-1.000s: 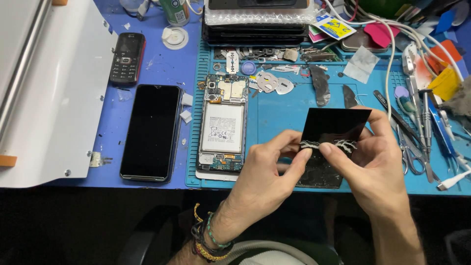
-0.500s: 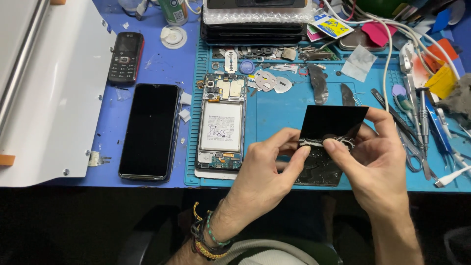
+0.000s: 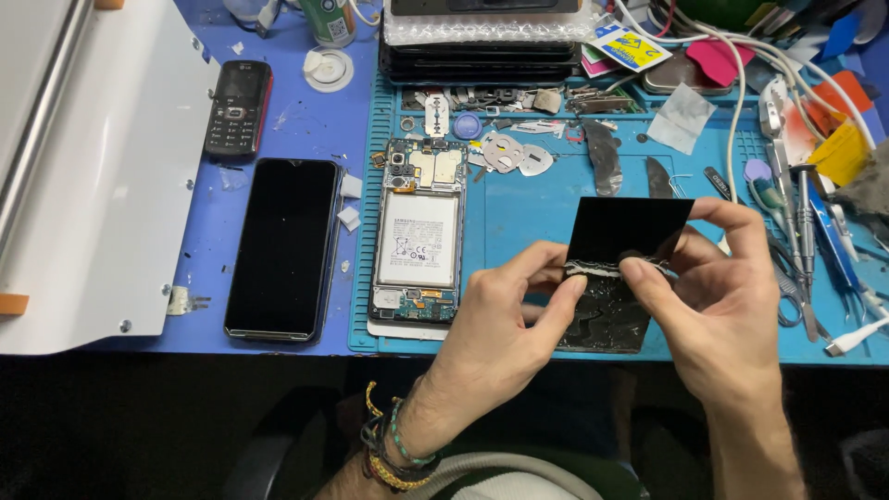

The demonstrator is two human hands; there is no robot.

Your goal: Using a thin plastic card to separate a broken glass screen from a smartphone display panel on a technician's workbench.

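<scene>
Right now both hands hold one thin black sheet up over the blue mat, near the front edge of the bench. The left hand pinches the sheet at its left side, with thumb and fingers closed on it. The right hand pinches it from the right, with its fingers curled round the top corner and the thumb pressed on the front. A rough whitish line runs across the middle of the sheet, just between the two thumbs. The top half looks smooth and dark. The bottom half looks shiny and crinkled, and it hangs down to the front edge of the mat.

Just left of the hands lies an open phone with its back off, so its white battery shows. Farther left, on the darker blue cover of the bench, lies a black phone with a dark screen. Above that sits a small phone with buttons. A big white board fills the left side.

Small metal bits lie on the mat above the sheet. Tweezers and other tools lie at the right side, close to the right hand. White cables run down from the back right corner. A stack of dark flat things sits at the back edge.
</scene>
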